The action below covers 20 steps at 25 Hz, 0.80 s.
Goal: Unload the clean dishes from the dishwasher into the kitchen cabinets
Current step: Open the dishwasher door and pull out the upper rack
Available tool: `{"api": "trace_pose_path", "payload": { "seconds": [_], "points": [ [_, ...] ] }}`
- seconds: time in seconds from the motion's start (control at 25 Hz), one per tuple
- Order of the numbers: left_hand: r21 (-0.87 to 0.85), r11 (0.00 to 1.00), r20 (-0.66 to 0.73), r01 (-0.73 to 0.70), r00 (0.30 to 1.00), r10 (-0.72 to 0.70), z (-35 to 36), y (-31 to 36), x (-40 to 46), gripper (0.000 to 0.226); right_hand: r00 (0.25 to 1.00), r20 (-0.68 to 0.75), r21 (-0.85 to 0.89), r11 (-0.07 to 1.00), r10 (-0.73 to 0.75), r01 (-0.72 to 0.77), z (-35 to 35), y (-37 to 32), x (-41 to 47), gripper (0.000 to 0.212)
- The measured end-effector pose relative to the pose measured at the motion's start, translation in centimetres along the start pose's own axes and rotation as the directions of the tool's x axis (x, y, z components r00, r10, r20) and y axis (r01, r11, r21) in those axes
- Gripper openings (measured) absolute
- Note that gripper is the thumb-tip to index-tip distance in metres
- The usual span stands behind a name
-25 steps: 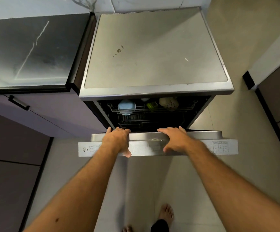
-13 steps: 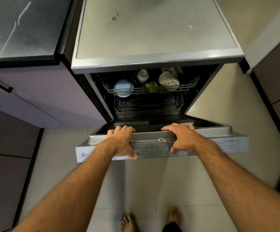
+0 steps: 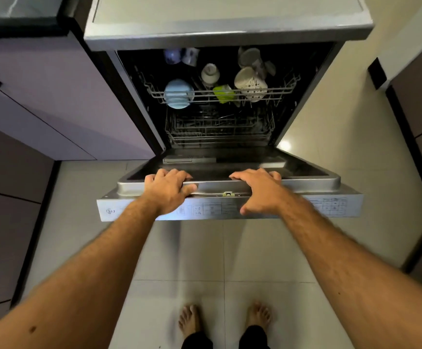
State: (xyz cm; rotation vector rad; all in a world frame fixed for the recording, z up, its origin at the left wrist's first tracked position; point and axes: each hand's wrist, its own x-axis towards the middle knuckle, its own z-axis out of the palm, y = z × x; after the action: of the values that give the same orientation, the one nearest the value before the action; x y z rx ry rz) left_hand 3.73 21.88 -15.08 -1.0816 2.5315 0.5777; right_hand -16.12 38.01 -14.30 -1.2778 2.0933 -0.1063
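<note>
Floor (image 3: 179,248): pale tiles, lower half of frame; two bare feet at bottom centre.
Cabinets (image 3: 53,96): lilac fronts, left of frame; dark panels along the far left and far right edges.
Dishwasher (image 3: 230,28): upper centre, grey top, cavity open and dark.
Door (image 3: 305,205): centre of frame, swung down most of the way, inner face up; control strip with printed symbols along the near edge.
Lower rack (image 3: 217,132): wire, deep in the cavity; contents too dark to tell.
Upper rack (image 3: 220,93): wire, upper centre, holds the dishes.
Dishes: blue bowl (image 3: 178,94) at left of upper rack; patterned white mug (image 3: 251,83) at right; small white cup (image 3: 209,73) between them, further back; green item (image 3: 223,93) at the front rail, kind unclear; more cups behind, blurred.
Left hand (image 3: 167,190): on the door's top edge, left of centre; fingers curled over the rim, thumb on the near face, gripping it.
Right hand (image 3: 257,190): on the same edge, right of centre; fingers hooked over the rim, thumb on the control strip, gripping it.
</note>
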Motion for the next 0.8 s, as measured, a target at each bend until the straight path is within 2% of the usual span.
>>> {"api": "trace_pose_path", "payload": {
  "seconds": [0.08, 0.16, 0.24, 0.32, 0.44, 0.6, 0.8],
  "points": [
    [0.01, 1.0, -0.042, -0.013, 0.999, 0.014, 2.3, -0.4, -0.9, 0.041, 1.0, -0.008, 0.02, 1.0, 0.01, -0.009, 1.8, 0.2, -0.8, 0.08],
    [-0.001, 1.0, -0.086, -0.021, 0.996, 0.02, 4.0, -0.8, -1.6, 0.042, 0.997, -0.06, 0.099, 0.994, 0.039, -0.033, 3.2, 0.5, -1.1, 0.056],
    [-0.007, 1.0, -0.09, -0.01, 0.996, 0.009, 4.9, -0.8, -2.1, 0.042, 0.984, -0.111, 0.207, 0.972, 0.139, -0.114, 4.0, 0.9, -1.2, 0.04],
    [-0.053, 0.998, 0.017, 0.034, 0.999, -0.033, 4.8, -0.9, -2.0, 0.04, 0.966, -0.111, 0.277, 0.941, 0.232, -0.194, 4.6, 1.3, -1.2, 0.036],
    [-0.077, 0.994, 0.205, 0.084, 0.976, -0.066, 4.4, -0.8, -1.9, 0.043, 0.955, -0.052, 0.202, 0.94, 0.292, -0.277, 5.4, 1.1, -1.3, 0.037],
    [0.058, 0.998, 0.267, 0.035, 0.963, -0.049, 7.8, -0.5, -2.7, 0.038, 0.941, 0.011, 0.133, 0.932, 0.338, -0.336, 8.9, 1.2, -2.0, 0.031],
    [0.067, 0.994, 0.363, 0.082, 0.926, -0.101, 14.9, -2.0, -4.8, 0.055, 0.917, 0.045, 0.149, 0.905, 0.396, -0.398, 15.9, 2.3, -3.7, 0.03]
  ]
}}
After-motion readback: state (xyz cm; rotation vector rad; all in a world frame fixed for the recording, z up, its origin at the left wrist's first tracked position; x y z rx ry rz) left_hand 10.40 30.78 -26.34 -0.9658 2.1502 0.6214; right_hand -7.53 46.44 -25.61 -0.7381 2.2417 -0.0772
